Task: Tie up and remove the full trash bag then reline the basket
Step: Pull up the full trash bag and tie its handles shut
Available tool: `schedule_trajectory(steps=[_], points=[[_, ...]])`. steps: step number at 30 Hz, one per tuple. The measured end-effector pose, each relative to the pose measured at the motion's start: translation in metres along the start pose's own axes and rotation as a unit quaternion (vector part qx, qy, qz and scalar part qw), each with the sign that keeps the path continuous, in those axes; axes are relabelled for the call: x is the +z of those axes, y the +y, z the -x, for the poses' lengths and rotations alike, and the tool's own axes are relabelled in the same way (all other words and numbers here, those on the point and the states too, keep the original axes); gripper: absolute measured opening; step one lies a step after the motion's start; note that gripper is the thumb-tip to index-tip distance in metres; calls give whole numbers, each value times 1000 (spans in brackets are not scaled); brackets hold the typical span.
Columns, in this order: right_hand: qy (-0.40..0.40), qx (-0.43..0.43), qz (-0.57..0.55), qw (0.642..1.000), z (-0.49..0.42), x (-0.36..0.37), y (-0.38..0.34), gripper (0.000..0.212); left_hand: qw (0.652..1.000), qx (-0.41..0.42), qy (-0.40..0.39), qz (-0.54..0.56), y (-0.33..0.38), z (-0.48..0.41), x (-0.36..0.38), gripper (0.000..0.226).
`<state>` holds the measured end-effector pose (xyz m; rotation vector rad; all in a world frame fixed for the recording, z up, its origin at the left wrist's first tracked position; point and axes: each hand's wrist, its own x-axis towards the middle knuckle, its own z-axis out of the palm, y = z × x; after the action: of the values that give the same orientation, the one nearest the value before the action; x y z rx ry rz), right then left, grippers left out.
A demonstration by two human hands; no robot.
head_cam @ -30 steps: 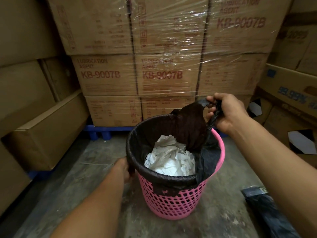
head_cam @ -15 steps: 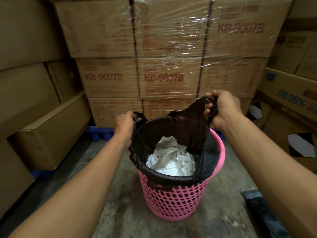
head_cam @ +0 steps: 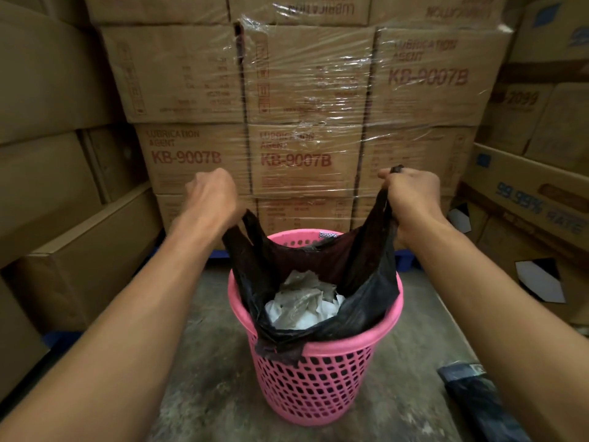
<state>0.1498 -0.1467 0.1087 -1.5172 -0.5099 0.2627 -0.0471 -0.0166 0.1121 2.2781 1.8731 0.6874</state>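
Observation:
A pink perforated basket (head_cam: 318, 381) stands on the concrete floor in front of me. Inside it sits a black trash bag (head_cam: 366, 282) holding crumpled white paper (head_cam: 302, 304). My left hand (head_cam: 213, 196) grips the bag's left handle and my right hand (head_cam: 411, 193) grips the right handle, both raised above the basket rim. The bag's sides are pulled up off most of the rim; a flap still hangs over the front edge.
Shrink-wrapped cardboard boxes (head_cam: 302, 122) are stacked close behind the basket, with more boxes on both sides. A dark pack, perhaps of bags, (head_cam: 478, 400) lies on the floor at the lower right. Bare concrete floor (head_cam: 207, 393) surrounds the basket.
My left hand rose from the basket's rim, took the left handle and lifted it. Both hands moved up and apart, pulling the bag off the rim.

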Motion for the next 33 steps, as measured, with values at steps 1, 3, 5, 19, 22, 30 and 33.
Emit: schedule_trajectory(steps=[1, 3, 5, 19, 22, 30, 33], points=[[4, -27, 54, 998, -1, -3, -1, 18, 1000, -15, -11, -17, -3, -1, -6, 29], [19, -64, 138, 988, -5, -11, -2, 20, 999, -21, -30, 18, -7, -3, -16, 27], [27, -70, 150, 986, -7, -18, -4, 27, 975, -8, -90, 202, -8, 0, -16, 20], [-27, 21, -60, 998, -7, 1, -8, 5, 797, 27, -24, 603, -6, -3, 82, 56], [31, 60, -98, 993, -17, -6, -6, 21, 713, -92, 24, 694, -8, -11, 85, 34], [8, 86, -187, 979, -26, -15, 0, 7, 689, 4, -92, 719, -2, -14, 95, 26], [-29, 45, -107, 993, -20, 0, 5, 12, 714, 86, -148, 679, 6, -4, 95, 23]])
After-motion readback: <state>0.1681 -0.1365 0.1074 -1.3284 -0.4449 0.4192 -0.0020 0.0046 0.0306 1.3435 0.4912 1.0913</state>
